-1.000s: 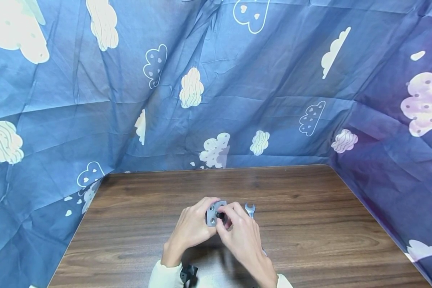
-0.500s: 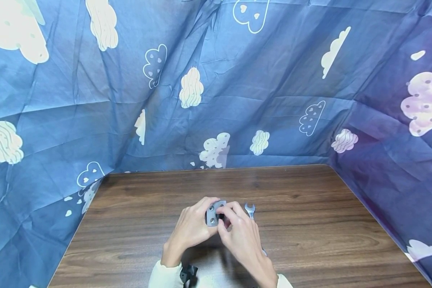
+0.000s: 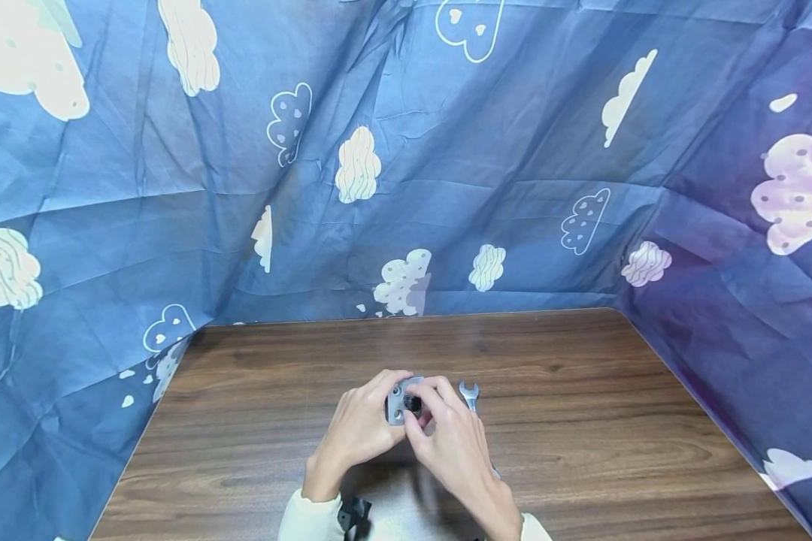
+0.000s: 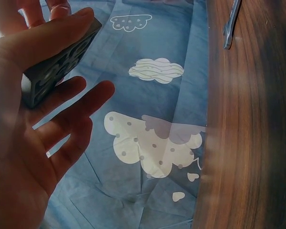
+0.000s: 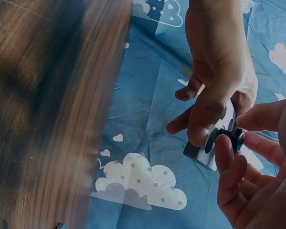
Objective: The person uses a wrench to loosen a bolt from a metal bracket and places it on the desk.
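Observation:
My left hand (image 3: 362,424) grips a grey metal block (image 3: 394,412) with round holes by its edges, above the table. The left wrist view shows the block (image 4: 52,71) edge-on under the thumb, other fingers spread. My right hand (image 3: 449,432) pinches a small black knob-like part (image 3: 412,403) at the block's face, between thumb and fingers. In the right wrist view this black part (image 5: 236,138) has a round end and a narrower neck, near a round disc beside the left thumb. How it joins the block is hidden by fingers.
An open-end wrench (image 3: 470,394) lies on the wooden table (image 3: 582,421) just right of my right hand, its middle hidden. Blue cloth (image 3: 298,248) with cloud prints stands behind and beside the table. A black wrist mount (image 3: 355,512) sits at my left cuff.
My right fingertips have shifted around the black part, covering more of it half a second ago and less now. The left hand and block stay nearly in place.

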`<state>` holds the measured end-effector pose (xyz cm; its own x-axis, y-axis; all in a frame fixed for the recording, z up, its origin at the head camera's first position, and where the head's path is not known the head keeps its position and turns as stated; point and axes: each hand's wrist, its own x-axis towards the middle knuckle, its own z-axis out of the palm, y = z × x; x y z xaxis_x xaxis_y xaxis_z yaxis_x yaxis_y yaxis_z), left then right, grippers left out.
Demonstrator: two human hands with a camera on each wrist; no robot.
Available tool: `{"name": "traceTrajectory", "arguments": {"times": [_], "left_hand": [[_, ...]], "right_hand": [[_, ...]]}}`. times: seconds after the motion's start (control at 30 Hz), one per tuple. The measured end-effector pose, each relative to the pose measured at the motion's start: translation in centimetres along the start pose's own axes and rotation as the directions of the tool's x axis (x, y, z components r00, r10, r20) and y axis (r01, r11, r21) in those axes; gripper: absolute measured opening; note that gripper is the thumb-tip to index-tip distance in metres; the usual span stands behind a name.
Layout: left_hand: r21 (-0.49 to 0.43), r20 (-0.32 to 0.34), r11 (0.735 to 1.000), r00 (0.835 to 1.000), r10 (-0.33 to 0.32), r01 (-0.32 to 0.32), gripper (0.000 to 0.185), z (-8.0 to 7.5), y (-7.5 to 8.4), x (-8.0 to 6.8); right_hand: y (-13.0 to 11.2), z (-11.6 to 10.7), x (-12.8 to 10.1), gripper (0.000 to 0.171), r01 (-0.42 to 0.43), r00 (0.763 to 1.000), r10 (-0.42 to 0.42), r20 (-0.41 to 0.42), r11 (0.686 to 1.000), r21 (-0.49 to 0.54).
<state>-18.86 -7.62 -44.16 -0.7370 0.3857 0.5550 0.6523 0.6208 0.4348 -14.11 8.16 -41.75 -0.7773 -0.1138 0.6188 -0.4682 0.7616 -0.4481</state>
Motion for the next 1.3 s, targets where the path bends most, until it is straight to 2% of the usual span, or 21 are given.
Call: {"name": "traceTrajectory", "arguments": {"times": [0.13,0.3,0.47,0.93,1.3], "left_hand": [[-0.002,0.003,1.000,1.000,-0.002,0.002,0.061,0.00,-0.02,0.01],[-0.017,-0.003,1.000,1.000,-0.007,0.007,0.062,0.02,0.04,0.05],[-0.014,-0.014,1.000,1.000,0.007,-0.007,0.061,0.02,0.07,0.07],[-0.016,-0.019,1.000,1.000,0.004,-0.004,0.062,0.16,-0.04,0.01],[-0.013,-0.012,1.000,1.000,0.010,-0.010,0.061,0.11,-0.07,0.02]], "right_hand": [[0.00,0.08,0.01,0.034,-0.047,0.999,0.046,-0.017,0.999,-0.020],[-0.08,0.06,0.07,0.026,-0.125,0.992,0.124,-0.029,0.991,-0.041],[-0.14,0.05,0.12,0.020,-0.154,0.988,0.152,-0.034,0.985,-0.080],[0.04,0.35,0.02,0.019,-0.104,0.993,0.099,-0.066,0.991,-0.078],[-0.10,0.16,0.01,0.020,-0.094,0.995,0.092,-0.050,0.995,-0.037]]}}
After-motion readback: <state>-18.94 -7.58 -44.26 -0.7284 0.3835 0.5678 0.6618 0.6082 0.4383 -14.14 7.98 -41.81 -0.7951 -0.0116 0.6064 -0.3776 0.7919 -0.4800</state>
